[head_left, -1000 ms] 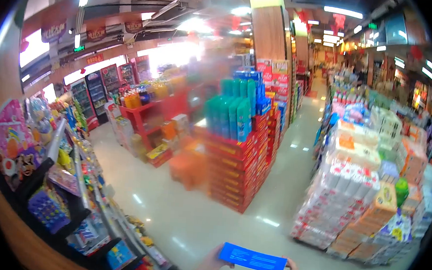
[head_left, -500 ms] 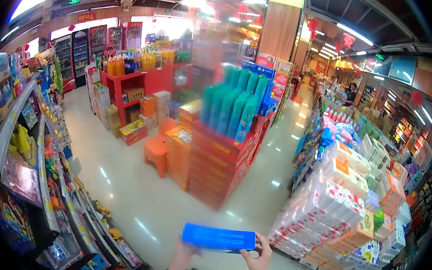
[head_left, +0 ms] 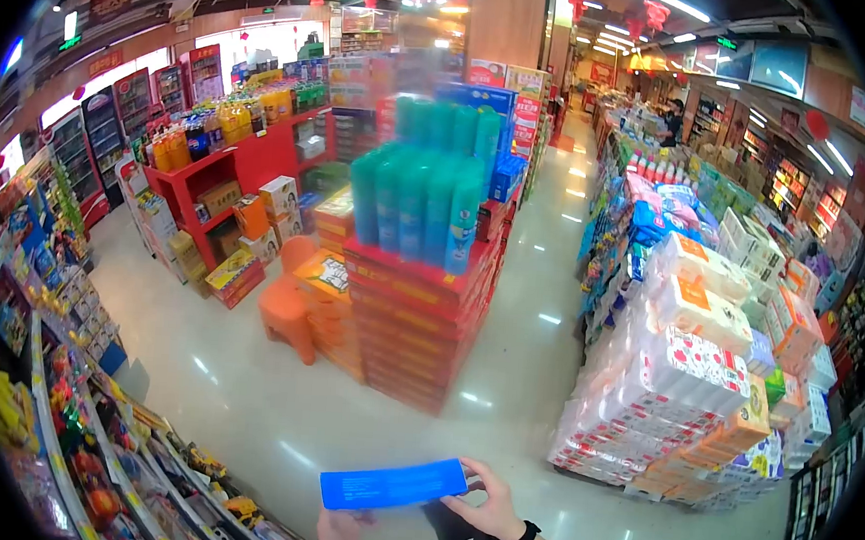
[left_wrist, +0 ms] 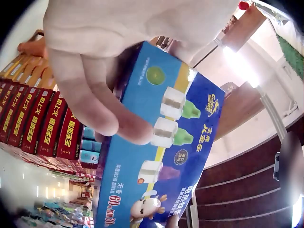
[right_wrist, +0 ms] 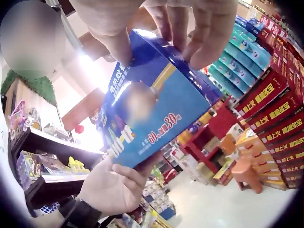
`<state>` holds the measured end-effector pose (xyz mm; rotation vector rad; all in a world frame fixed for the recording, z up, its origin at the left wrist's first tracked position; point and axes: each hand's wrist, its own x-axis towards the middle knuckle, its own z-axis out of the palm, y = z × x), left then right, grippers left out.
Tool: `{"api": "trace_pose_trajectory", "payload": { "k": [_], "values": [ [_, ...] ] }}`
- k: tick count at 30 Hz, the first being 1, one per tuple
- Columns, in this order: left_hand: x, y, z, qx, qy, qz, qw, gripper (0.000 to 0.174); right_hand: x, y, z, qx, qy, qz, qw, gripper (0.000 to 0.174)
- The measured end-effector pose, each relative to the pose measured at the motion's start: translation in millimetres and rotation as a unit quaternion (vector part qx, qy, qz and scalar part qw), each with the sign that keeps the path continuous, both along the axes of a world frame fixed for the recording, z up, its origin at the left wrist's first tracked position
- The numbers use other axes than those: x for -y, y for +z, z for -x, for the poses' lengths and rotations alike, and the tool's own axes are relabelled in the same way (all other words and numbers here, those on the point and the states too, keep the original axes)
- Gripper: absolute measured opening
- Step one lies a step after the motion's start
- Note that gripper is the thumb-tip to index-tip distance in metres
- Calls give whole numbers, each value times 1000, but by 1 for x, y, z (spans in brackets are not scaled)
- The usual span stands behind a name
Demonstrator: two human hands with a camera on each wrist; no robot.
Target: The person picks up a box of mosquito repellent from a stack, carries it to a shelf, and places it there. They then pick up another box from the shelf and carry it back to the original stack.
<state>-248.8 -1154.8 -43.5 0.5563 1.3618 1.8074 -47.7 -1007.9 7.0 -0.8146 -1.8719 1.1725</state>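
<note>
A blue box (head_left: pixel 392 484) is held between both hands low in the head view, a long narrow side facing up. The left hand (head_left: pixel 340 532) grips its left end; in the left wrist view that hand (left_wrist: pixel 123 57) curls its fingers over the printed face of the box (left_wrist: pixel 156 137). At the box's other end, the right hand (head_left: pixel 488 505) pinches the corner with thumb and fingers. From the right wrist view, the right hand (right_wrist: pixel 175 28) has its thumb and fingers on opposite sides of the box (right_wrist: pixel 156 109).
Ahead stands a stack of red cartons (head_left: pixel 409 319) topped with teal bottles (head_left: pixel 412 208), beside an orange stool (head_left: pixel 287 310). White tissue packs (head_left: pixel 681 378) are piled on the right. Shelves of small goods (head_left: pixel 89 447) run along the left. A person (head_left: pixel 672 123) stands far back.
The box and both hands have shifted left in the head view, and the box now tilts up at its right end. The surroundings have shifted as the head turned.
</note>
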Motion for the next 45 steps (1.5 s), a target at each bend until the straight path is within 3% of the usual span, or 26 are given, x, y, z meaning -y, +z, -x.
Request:
{"api": "trace_pose_trajectory", "payload": {
  "k": [1, 4, 7, 10, 11, 17, 20, 22, 24, 28, 29, 32, 33, 37, 40, 44, 45],
  "values": [
    [-14, 4, 4, 95, 17, -50, 994, 18, -16, -5, 6, 10, 5, -15, 1000, 64],
    [-56, 23, 20, -179, 46, 118, 976, 18, -66, -12, 28, 15, 18, -3, 1000, 64],
    [-110, 50, 39, -202, 99, 85, 971, 19, -123, 0, 57, -26, 45, -24, 998, 65],
    [-153, 4, 97, 121, -22, 5, 992, 55, -173, 16, 78, -48, 32, -65, 996, 66],
    [-159, -18, 109, 119, -42, -55, 990, 52, -188, 15, 84, -70, 25, -82, 994, 67],
    [-257, 24, 120, 99, -42, 4, 994, 31, -259, -4, 96, -102, -16, -85, 991, 60],
    [-274, 3, 128, 28, -74, 57, 995, 27, -281, -2, 85, -87, -54, -130, 986, 56],
    [-299, 10, 129, 45, -85, 76, 992, 25, -292, -8, 78, -72, -72, -157, 982, 58],
    [-329, 8, 129, 3, -101, 69, 992, 23, -300, -14, 76, -61, -102, -136, 984, 58],
    [-378, 12, 136, -25, -132, 79, 988, 27, -315, -30, 86, -43, -164, -123, 978, 58],
    [-393, 10, 142, 121, -102, 79, 984, 31, -320, -32, 91, -25, -178, -126, 976, 60],
    [-439, 13, 148, -1, -95, 96, 991, 35, -343, -29, 110, 2, -209, -138, 968, 60],
    [-455, 16, 154, 56, -92, 77, 991, 32, -353, -29, 118, 6, -220, -133, 966, 60],
    [-514, -19, 195, 25, -123, 47, 991, 27, -395, -30, 153, 9, -245, -112, 963, 58],
    [-553, -30, 213, 102, -102, 52, 988, 25, -421, -29, 176, 3, -272, -56, 961, 56],
    [-585, -61, 239, -6, -104, 54, 993, 25, -441, -43, 204, 14, -316, 2, 949, 59],
    [-586, -56, 243, 30, -125, 29, 991, 24, -441, -44, 212, 8, -328, 6, 945, 59]
  ]
}}
